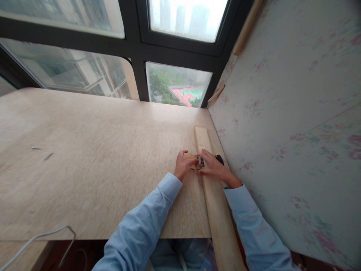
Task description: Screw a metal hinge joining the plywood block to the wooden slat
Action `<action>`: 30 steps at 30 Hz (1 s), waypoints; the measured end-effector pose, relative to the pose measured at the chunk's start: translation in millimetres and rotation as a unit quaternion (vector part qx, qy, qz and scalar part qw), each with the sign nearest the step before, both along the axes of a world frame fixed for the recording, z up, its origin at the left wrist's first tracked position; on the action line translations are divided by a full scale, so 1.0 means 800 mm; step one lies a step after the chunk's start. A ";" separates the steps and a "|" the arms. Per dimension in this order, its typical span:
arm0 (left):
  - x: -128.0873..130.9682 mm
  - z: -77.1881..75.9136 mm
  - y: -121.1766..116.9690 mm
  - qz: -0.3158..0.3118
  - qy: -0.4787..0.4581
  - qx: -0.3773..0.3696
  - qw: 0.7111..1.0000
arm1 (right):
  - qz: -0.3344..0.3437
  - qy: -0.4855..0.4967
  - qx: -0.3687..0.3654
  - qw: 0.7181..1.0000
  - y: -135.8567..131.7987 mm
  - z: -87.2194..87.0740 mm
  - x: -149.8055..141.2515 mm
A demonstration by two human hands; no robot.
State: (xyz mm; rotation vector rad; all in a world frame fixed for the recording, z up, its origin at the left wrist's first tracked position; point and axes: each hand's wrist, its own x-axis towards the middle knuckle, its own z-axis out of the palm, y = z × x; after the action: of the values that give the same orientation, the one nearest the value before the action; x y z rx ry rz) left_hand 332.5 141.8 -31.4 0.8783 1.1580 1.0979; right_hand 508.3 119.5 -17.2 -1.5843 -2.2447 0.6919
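Clock directions are taken from the hinge [200, 161], with twelve toward the window [135, 56]. The hinge, small and metallic, is held at the left edge of the board [218, 210], where a short wooden block [191, 156] is met from the nine o'clock side. The block is gripped by the left hand [184, 164], also at nine o'clock; its fingers are curled around the wood and its thumb is stretched to the hinge. The board is touched by the right hand [212, 165] at three o'clock, with thumb and fingers set apart, the hinge framed between them; whether the hinge is pinched by this hand cannot be told.

The board is laid along the right side of the counter [98, 150]. Its far end is seen at twelve, while its near end is carried past the counter's front edge between five and six. Just beyond the right hand, at three, a black-and-yellow object [219, 159] is partly hidden. Two slim metal pieces [48, 156] are seen well apart from the hands, at nine, and a white cable [42, 235] is looped at eight. A flower-patterned wall [296, 113] is placed between two and three. Both forearms are covered by light blue sleeves [141, 222].
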 end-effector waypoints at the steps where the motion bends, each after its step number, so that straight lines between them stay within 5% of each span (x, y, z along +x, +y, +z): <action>1: 0.000 0.001 0.000 0.001 0.001 0.000 1.000 | 0.001 0.000 0.002 1.000 -0.002 0.001 0.000; 30: -0.002 0.010 -0.004 -0.014 0.014 -0.005 1.000 | -0.015 0.017 0.008 1.000 -0.017 0.005 -0.004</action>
State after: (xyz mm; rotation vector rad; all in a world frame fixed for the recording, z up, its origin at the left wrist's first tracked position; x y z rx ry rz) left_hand 331.1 138.9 -23.5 0.9013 1.1701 1.0592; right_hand 504.7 105.6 -13.4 -1.5832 -2.1939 0.6855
